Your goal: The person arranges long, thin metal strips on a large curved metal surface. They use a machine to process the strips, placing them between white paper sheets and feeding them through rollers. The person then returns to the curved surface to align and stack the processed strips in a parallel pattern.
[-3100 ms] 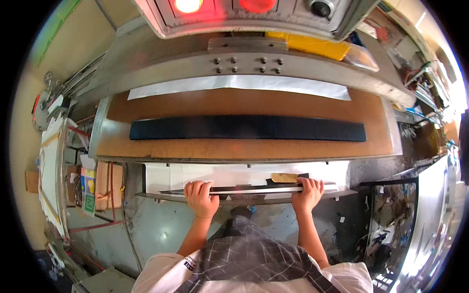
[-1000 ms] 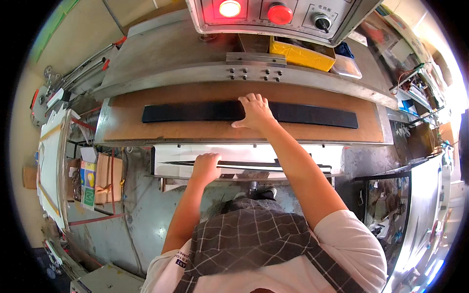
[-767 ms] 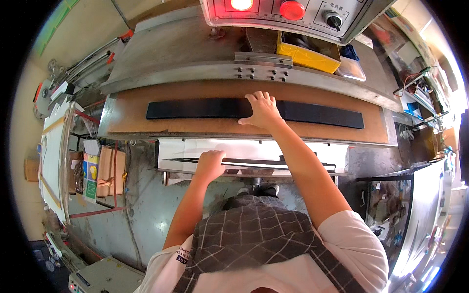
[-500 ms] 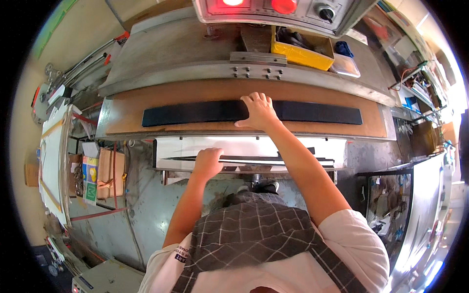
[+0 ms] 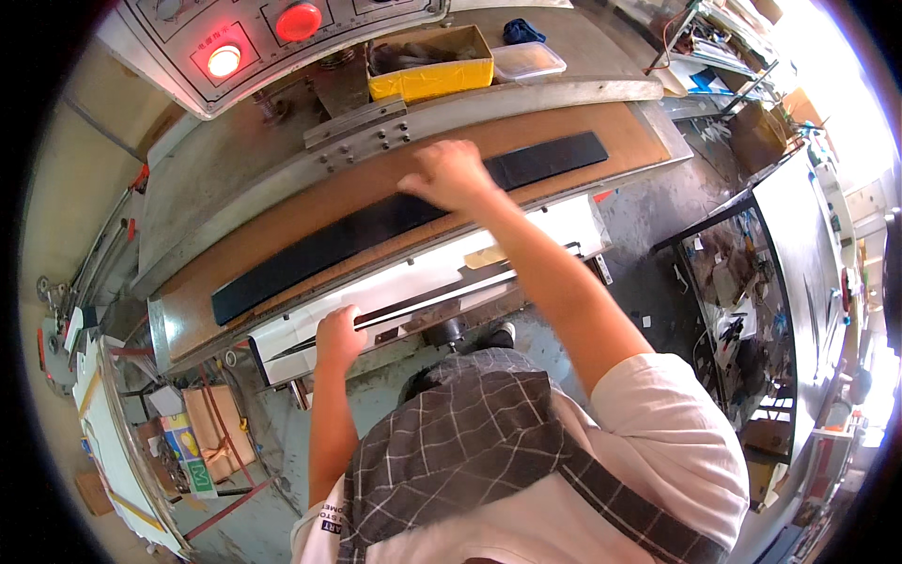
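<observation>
A long, flat black strip (image 5: 348, 246) lies along the brown board (image 5: 178, 299) of the machine bed. Over its middle is my right hand (image 5: 451, 176), slightly blurred, thumb apart from the fingers; whether it touches the strip I cannot tell. At the left part of the white tray (image 5: 272, 334) below the bed, my left hand (image 5: 338, 340) is closed. What its fingers hold is hidden. Thin dark strips (image 5: 399, 313) lie in that tray beside the hand.
A grey control box (image 5: 178, 56) with lit red lamps stands at upper left. Behind the metal bar (image 5: 564, 91) sit a yellow box (image 5: 432, 77) and a clear plastic tub (image 5: 528, 62). A dark-framed table (image 5: 799, 273) stands right, a cardboard piece (image 5: 218, 428) at lower left.
The view has turned and shifted, so the bed now slants up to the right. My right hand has lifted its spread fingers from across the black strip; my left hand stays closed at the tray.
</observation>
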The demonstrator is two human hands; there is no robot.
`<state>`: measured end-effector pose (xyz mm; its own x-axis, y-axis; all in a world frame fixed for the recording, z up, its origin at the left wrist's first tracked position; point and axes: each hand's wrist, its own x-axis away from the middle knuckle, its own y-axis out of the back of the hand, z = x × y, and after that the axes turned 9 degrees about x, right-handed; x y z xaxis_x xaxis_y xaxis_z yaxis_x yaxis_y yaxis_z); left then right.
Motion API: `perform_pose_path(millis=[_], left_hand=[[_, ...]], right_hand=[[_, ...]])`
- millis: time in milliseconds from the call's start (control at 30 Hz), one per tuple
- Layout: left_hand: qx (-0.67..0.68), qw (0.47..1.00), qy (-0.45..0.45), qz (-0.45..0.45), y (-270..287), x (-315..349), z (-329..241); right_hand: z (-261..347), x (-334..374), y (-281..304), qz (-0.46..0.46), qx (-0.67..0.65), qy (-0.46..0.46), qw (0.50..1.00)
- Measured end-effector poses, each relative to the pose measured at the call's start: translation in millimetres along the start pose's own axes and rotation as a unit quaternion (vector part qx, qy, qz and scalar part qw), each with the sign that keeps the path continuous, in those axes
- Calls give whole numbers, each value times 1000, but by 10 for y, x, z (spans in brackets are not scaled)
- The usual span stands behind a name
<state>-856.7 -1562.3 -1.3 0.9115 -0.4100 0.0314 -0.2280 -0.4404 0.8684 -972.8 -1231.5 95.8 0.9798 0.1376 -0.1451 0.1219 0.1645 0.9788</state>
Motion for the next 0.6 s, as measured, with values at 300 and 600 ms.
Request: perform_pose_path(millis=[300,600], left_hand=[[-5,999,20,36,59,-79,-63],[-7,998,30,47,281,-85,-316]], right_hand=[[-1489,339,-312,-57,88,-147,983],[-1277,608,-253,-317,66,-114,939]])
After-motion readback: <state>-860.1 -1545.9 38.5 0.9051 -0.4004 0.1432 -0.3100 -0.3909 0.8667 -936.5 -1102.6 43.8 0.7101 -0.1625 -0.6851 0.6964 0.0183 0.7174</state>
